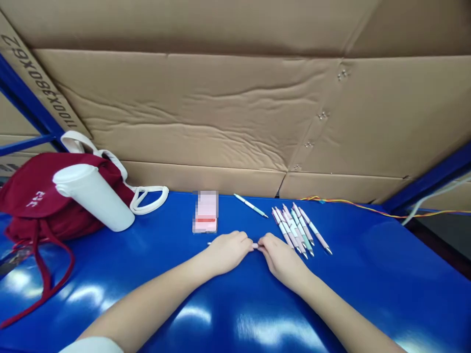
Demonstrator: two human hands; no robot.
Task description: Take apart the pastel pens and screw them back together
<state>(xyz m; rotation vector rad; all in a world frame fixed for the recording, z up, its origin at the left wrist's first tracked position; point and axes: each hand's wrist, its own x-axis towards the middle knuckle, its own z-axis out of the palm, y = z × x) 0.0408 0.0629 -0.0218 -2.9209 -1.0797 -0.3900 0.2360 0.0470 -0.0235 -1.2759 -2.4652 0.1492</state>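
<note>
Head view: both hands (228,252) (284,259), nearly closed, pinch what seems a pink pen (255,245) between them

Light is bright and fairly even, pooling as white glare on the glossy blue tabletop (368,264) — strongest along the near edge and far left. The cardboard (221,113) dims toward its upper right. Pixel blocks obscure the phone (206,212); the pens (294,229) look slightly soft.

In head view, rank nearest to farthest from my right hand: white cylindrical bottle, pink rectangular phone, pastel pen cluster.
1. Pastel pen cluster, just right.
2. Pink rectangular phone, left.
3. White cylindrical bottle, far left.
</note>
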